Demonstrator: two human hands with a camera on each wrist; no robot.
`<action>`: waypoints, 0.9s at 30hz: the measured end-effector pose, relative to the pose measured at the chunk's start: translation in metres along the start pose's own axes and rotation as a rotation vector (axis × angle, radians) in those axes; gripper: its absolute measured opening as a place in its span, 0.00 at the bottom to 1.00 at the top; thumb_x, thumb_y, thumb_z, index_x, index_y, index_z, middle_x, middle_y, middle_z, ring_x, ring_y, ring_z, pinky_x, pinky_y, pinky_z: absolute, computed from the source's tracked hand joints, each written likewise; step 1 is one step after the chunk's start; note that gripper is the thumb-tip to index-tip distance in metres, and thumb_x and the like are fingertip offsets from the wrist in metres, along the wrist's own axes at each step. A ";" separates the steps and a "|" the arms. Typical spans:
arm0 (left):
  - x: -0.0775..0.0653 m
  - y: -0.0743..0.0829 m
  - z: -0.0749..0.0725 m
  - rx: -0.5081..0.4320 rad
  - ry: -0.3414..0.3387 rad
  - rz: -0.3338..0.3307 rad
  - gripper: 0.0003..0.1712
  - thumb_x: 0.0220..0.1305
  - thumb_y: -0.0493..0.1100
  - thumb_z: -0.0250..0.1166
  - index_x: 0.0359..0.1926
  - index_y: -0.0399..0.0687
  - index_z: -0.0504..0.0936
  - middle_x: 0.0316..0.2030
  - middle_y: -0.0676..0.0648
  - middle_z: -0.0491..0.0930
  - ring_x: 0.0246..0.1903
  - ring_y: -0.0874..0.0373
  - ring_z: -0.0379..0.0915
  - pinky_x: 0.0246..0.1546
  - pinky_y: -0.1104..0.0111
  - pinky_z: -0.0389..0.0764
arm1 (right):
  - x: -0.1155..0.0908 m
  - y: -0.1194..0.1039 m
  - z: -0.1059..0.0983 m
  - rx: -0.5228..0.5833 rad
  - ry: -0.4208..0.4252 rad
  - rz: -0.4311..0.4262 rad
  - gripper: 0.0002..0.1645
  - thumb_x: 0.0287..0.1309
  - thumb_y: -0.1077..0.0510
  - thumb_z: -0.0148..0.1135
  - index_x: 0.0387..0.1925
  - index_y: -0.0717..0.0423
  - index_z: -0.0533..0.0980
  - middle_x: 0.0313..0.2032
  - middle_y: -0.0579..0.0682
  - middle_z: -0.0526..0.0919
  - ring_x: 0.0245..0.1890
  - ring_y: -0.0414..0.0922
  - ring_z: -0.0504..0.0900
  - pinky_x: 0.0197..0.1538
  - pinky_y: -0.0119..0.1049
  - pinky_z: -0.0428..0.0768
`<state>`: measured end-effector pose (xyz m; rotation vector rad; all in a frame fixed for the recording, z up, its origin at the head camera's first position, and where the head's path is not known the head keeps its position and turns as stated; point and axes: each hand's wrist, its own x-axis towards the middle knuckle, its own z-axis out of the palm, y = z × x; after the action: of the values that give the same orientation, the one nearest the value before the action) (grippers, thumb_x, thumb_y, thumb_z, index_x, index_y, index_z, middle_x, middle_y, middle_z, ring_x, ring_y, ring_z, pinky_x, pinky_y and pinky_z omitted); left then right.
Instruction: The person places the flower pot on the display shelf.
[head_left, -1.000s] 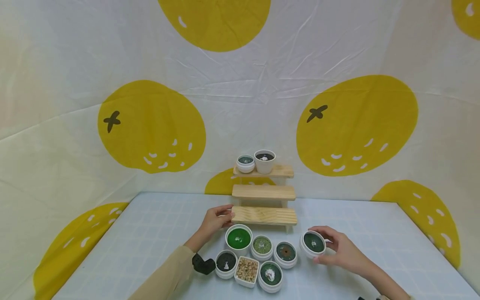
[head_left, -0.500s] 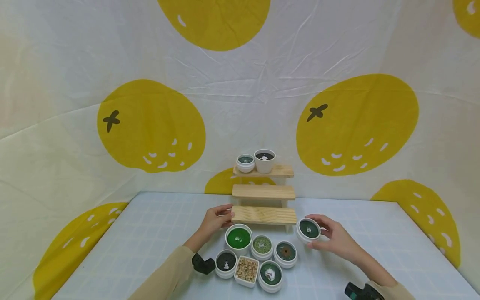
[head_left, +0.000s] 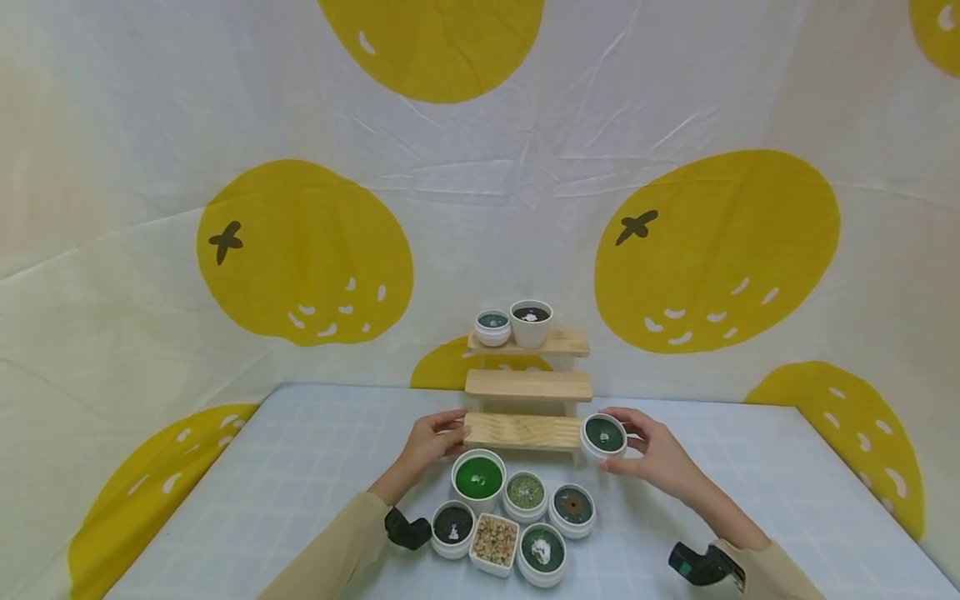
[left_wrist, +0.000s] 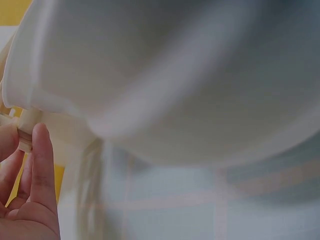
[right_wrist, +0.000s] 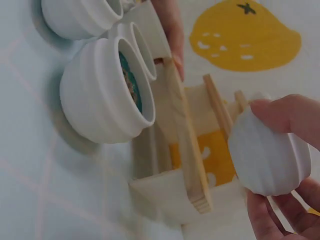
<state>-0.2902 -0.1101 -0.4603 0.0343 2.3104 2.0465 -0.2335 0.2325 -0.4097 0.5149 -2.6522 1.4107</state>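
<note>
My right hand (head_left: 651, 454) grips a round white pot (head_left: 604, 434) with dark green contents, thumb on one side and fingers on the other. The pot is at the right end of the lowest step of a three-step wooden display stand (head_left: 525, 430), overlapping it in the head view. In the right wrist view the pot (right_wrist: 270, 155) is held off the table, beside the steps. With thumb and fingers, my left hand (head_left: 431, 442) pinches the left end of that lowest step. Its fingers (left_wrist: 42, 165) show at the wooden edge in the left wrist view, behind a large blurred white pot (left_wrist: 165, 90).
On the top step stand a small white pot (head_left: 492, 331) and a taller white cup (head_left: 531, 327). In front of the stand cluster several white pots, among them a bright green one (head_left: 478, 479), and a square dish of beige bits (head_left: 494, 542). A fruit-print cloth (head_left: 487, 225) hangs behind.
My right hand has carried the white pot up and to the left, from right of the stand to the end of its lowest step. The left hand has stayed in place.
</note>
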 end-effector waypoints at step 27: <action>-0.004 0.006 -0.001 0.030 -0.019 0.017 0.24 0.62 0.35 0.65 0.58 0.30 0.75 0.44 0.35 0.79 0.26 0.65 0.78 0.33 0.67 0.87 | 0.060 -0.037 -0.009 0.009 0.075 -0.011 0.41 0.49 0.56 0.73 0.64 0.60 0.67 0.57 0.62 0.75 0.54 0.57 0.76 0.60 0.52 0.77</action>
<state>-0.2861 -0.1109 -0.4543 0.0744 2.3376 2.0103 -0.2778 0.2064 -0.3612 0.4664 -2.5814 1.4114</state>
